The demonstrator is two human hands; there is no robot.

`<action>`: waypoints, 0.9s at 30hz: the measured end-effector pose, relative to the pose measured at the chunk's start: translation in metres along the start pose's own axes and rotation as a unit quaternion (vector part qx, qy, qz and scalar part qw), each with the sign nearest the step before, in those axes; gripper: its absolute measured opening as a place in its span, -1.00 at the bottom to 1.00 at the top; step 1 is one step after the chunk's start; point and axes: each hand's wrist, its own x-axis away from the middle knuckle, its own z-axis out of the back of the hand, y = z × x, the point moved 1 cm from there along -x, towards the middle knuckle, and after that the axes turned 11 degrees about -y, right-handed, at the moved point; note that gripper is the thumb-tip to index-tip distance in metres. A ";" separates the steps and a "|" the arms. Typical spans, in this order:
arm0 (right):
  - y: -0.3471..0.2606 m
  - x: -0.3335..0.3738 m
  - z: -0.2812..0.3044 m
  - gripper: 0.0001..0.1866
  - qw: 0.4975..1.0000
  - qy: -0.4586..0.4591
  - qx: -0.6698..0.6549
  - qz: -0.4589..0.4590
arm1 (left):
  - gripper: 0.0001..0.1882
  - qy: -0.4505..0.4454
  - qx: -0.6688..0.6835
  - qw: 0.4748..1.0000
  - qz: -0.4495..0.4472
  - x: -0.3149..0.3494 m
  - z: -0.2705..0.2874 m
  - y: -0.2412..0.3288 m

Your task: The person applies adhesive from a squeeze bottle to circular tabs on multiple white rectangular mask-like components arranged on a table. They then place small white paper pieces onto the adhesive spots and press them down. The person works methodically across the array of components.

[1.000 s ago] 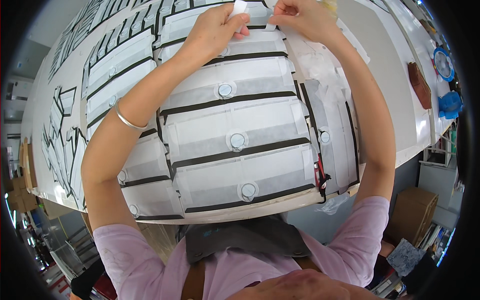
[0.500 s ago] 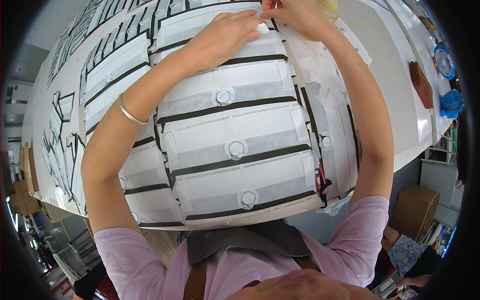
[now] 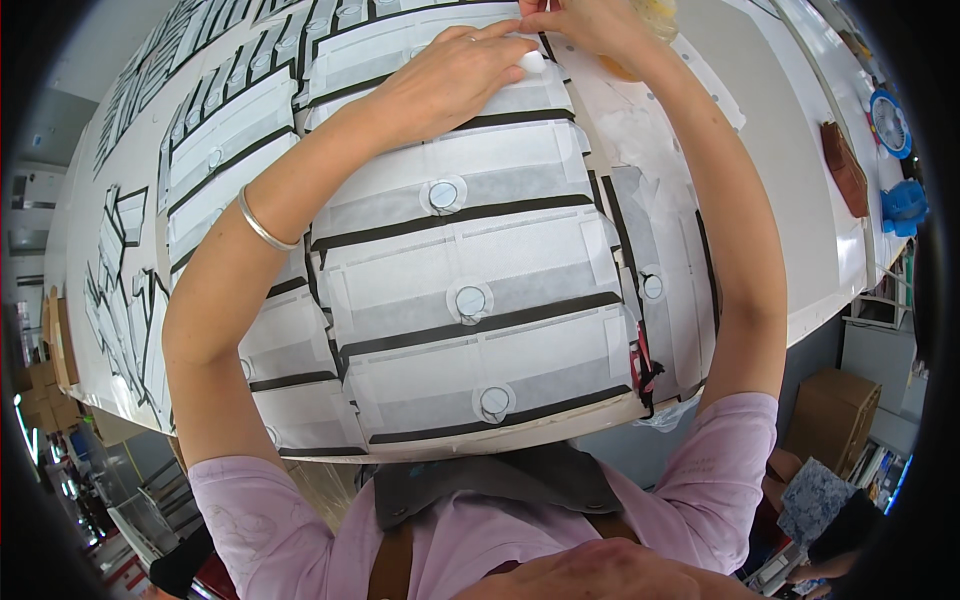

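Observation:
Rows of flat white panels (image 3: 480, 245) with black edge strips and round, disc-like pieces cover the table before me. At the far end my left hand (image 3: 450, 85) lies over one of the panels, fingers stretched forward and a little apart. A small white piece (image 3: 532, 62) shows by its fingertips; whether it is worn or loose I cannot tell. My right hand (image 3: 590, 25) is closed in a pinch at that panel's far right corner, touching the left index fingertip. What it pinches is too small to make out, and the frame's top edge cuts the hand off.
More panels and black-edged strips (image 3: 125, 290) lie on the left. Beyond my right forearm are thin white sheets (image 3: 640, 130) and a yellowish container (image 3: 655, 20). A brown case (image 3: 843, 168), a blue fan (image 3: 888, 124) and a cardboard box (image 3: 832, 425) are on the right. Another person sits at lower right.
My left fingers have shifted slightly, and the index fingertip now meets the right hand's pinch. The white piece sits a little farther right. My right hand has barely moved.

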 end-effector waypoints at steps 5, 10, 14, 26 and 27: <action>-0.013 0.000 0.008 -0.83 0.996 -0.064 -0.029 -0.053 | -0.62 -0.027 0.007 1.000 0.012 -0.001 0.001 0.002; 0.010 0.005 -0.008 -0.83 0.989 0.068 0.099 0.091 | -0.62 0.013 0.021 1.000 -0.012 -0.003 -0.006 -0.001; 0.001 0.029 -0.016 -0.80 0.988 0.021 0.139 0.057 | -0.61 0.006 0.040 0.999 0.002 -0.001 -0.009 -0.004; -0.002 0.050 -0.033 -0.63 0.991 0.025 0.124 0.054 | -0.64 -0.057 0.184 0.981 0.032 -0.005 0.007 -0.006; -0.001 0.051 -0.033 -0.59 0.991 0.021 0.122 0.055 | -0.69 -0.044 0.202 0.978 0.035 -0.004 0.007 -0.004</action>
